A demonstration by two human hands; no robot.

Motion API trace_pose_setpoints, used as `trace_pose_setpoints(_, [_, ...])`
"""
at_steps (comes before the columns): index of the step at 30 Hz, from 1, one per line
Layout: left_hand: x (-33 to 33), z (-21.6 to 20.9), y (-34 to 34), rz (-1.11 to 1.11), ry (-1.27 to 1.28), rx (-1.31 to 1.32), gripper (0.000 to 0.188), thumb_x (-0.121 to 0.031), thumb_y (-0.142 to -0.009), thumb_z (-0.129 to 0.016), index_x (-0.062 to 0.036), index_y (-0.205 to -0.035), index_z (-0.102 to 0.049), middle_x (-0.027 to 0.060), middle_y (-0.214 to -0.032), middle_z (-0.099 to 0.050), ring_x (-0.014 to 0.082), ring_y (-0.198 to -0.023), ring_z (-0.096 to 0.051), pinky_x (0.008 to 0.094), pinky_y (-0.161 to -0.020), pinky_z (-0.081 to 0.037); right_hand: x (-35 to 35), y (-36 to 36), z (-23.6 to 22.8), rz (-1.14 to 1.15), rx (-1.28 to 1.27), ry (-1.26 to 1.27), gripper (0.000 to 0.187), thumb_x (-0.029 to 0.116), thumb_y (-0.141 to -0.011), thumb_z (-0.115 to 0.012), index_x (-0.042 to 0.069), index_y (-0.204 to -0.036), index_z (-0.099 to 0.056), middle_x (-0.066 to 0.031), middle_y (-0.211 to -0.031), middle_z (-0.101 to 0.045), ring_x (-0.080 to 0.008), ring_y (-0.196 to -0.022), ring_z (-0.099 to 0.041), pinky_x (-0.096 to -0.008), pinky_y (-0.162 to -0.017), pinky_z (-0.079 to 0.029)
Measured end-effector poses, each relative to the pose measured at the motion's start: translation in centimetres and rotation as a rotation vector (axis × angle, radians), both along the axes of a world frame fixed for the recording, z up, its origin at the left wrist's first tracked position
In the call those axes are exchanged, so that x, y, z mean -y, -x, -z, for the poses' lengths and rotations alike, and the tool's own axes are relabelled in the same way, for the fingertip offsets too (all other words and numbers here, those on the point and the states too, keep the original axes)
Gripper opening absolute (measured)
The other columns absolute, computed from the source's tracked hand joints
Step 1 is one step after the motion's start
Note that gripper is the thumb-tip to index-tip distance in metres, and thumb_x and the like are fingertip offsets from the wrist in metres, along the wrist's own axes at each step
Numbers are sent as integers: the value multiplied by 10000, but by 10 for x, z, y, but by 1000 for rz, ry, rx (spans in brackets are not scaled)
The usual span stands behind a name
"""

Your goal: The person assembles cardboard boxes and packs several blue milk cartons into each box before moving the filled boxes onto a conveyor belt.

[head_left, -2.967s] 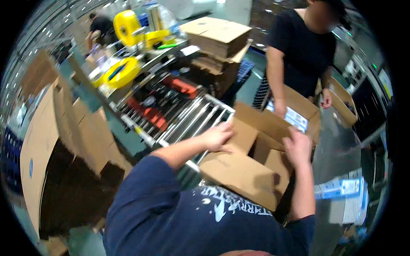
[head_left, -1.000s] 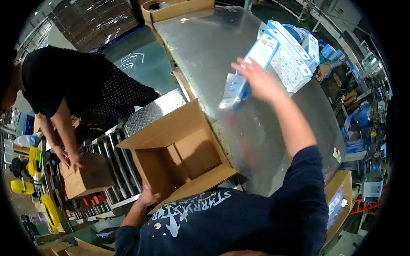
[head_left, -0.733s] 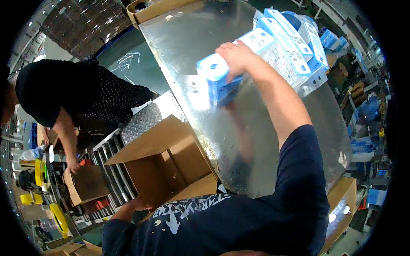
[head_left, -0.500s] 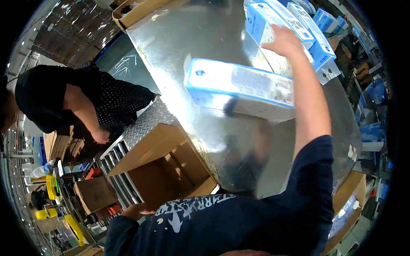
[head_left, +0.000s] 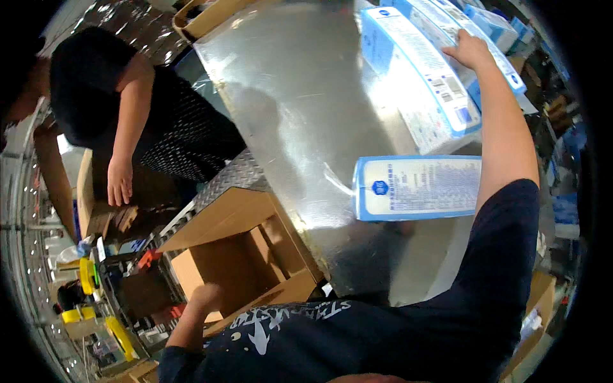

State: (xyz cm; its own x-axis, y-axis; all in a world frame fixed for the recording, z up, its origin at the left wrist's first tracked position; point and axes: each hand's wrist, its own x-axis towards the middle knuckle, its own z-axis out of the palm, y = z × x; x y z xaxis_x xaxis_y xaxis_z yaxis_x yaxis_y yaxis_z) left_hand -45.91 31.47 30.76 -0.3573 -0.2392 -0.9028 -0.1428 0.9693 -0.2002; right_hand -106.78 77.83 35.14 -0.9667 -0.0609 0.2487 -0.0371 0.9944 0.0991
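My right hand (head_left: pixel 471 51) reaches to the far right of the metal table, over a row of blue-and-white boxes. Its fingers are apart, thumb out to the side, resting on or just above a long box (head_left: pixel 440 29); contact is unclear. Left of that hand lies another long blue-and-white box (head_left: pixel 418 67). Nearer to me, a separate blue-and-white box (head_left: pixel 421 187) lies crosswise, its right end behind my right arm. My left hand (head_left: pixel 207 299) is at the near-left side of an open cardboard carton (head_left: pixel 281 239), its fingers hidden and blurred. No contents show in the carton.
The carton stands against the left edge of the metal table (head_left: pixel 306 127), by a roller conveyor. Across on the left stands a co-worker (head_left: pixel 96 89) in dark clothes, one arm hanging down. Another cardboard box (head_left: pixel 539 306) is at the lower right.
My right hand has moved right and slightly up across the boxes. The crosswise box now sits lower and farther right in view. My left hand has risen slightly; the co-worker has straightened somewhat.
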Motion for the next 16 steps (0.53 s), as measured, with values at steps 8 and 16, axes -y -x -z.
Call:
trace_pose_setpoints(8, [-224,-91,252,638,-685,-1224,766,-394,-647,-715,-89,-1275,-400,193,-1296,-366,353,-1213,-345,547,-951,-298,14,-29,2,-149,211,254,720,312,-664,-641,222,-1320,-358,-210,-1111,-567,-355,-1021,-556,-421,-856,-445])
trace_pose_setpoints(16, [-227,-87,309,828,-415,-1130,706,-312,-672,-707,-216,-1297,-393,153,-1313,-378,314,-1176,-407,535,-912,-348,5,-123,-29,-266,370,134,902,293,-607,-634,315,-1398,-203,-198,-1136,-558,-351,-982,-576,-395,-812,-468])
